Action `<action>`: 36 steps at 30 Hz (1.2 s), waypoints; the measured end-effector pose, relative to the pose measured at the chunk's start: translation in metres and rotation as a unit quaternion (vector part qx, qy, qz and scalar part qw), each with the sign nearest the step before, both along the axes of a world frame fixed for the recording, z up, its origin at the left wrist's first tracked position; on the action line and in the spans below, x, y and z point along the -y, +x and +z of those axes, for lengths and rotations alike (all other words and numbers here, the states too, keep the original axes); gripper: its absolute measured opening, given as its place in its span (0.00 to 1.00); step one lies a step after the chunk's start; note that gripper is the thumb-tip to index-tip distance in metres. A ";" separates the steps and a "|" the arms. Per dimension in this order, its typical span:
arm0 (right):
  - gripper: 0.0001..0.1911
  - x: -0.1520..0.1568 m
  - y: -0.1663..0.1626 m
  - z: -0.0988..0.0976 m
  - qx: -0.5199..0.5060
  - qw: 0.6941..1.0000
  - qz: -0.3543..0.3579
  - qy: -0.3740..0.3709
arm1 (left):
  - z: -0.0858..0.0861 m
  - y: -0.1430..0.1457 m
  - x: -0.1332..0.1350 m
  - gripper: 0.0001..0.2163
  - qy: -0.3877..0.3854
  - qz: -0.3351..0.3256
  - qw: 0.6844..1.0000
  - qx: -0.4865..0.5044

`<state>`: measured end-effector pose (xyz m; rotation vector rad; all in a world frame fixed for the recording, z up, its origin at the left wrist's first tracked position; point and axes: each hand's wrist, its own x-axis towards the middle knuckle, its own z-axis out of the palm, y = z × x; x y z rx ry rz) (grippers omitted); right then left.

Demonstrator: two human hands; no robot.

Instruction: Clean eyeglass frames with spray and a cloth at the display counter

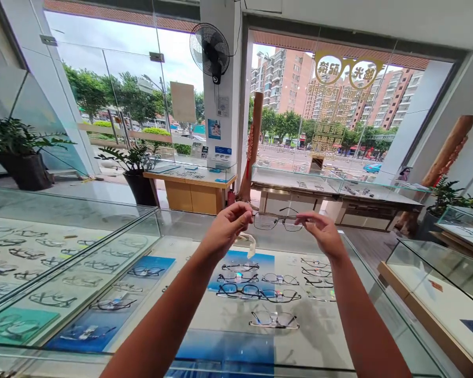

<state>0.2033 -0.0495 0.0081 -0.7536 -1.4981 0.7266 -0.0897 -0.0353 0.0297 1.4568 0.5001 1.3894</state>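
Bare forearms (173, 304) enter at 8 and 4 o'clock, as read about the held glasses (278, 222). These thin-rimmed glasses are held just below and right of the view's middle, above the far part of a glass case (319, 325). Left hand (233, 221), at 9 o'clock: thumb and fingers pinched on 1 end of the glasses. Right hand (322, 231), at 3 o'clock: fingertips closed on the other end. Pale strip (252, 245), at 8 o'clock, just below the left hand; whether held cannot be told. Frames (239, 290) lie in the case at 6 o'clock, several over a blue sheet (266, 258). Beyond: a fan (210, 52) at 11 o'clock and gold window lettering (328, 92) at 1 o'clock.
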 end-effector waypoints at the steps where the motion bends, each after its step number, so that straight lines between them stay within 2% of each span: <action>1: 0.12 0.001 -0.003 0.014 0.000 1.000 -0.005 0.025 | 0.011 0.000 0.002 0.24 -0.006 -0.002 1.000 0.020; 3: 0.13 0.007 -0.011 0.036 -0.005 0.995 -0.042 0.093 | 0.029 0.001 0.005 0.25 0.005 0.000 0.999 0.051; 5: 0.11 0.016 -0.022 0.049 -0.009 0.975 -0.121 0.186 | 0.040 0.007 0.009 0.24 0.043 0.025 0.996 0.073; 7: 0.09 0.031 -0.032 0.052 -0.006 0.940 -0.206 0.273 | 0.043 0.014 0.014 0.22 0.087 0.068 0.990 0.084; 9: 0.10 0.046 -0.042 0.049 -0.013 0.912 -0.260 0.316 | 0.040 0.021 0.020 0.20 0.120 0.116 0.983 0.082; 12: 0.09 0.060 -0.049 0.041 -0.023 0.902 -0.298 0.312 | 0.032 0.027 0.025 0.16 0.151 0.170 0.972 0.066; 14: 0.07 0.059 -0.048 0.036 -0.037 0.904 -0.311 0.291 | 0.028 0.027 0.026 0.13 0.163 0.189 0.967 0.054; 20: 0.10 0.020 -0.035 0.024 -0.076 0.922 -0.310 0.221 | 0.021 0.032 0.011 0.08 0.191 0.254 0.948 0.002; 24: 0.11 0.004 -0.037 0.019 -0.073 0.924 -0.315 0.203 | 0.015 0.037 0.001 0.04 0.224 0.339 0.912 -0.061; 29: 0.10 0.001 -0.044 0.019 -0.073 0.918 -0.323 0.218 | 0.014 0.036 -0.001 0.02 0.263 0.437 0.854 -0.101; 36: 0.10 -0.001 -0.058 0.020 -0.117 0.894 -0.341 0.267 | 0.013 0.041 -0.004 0.03 0.267 0.394 0.879 -0.023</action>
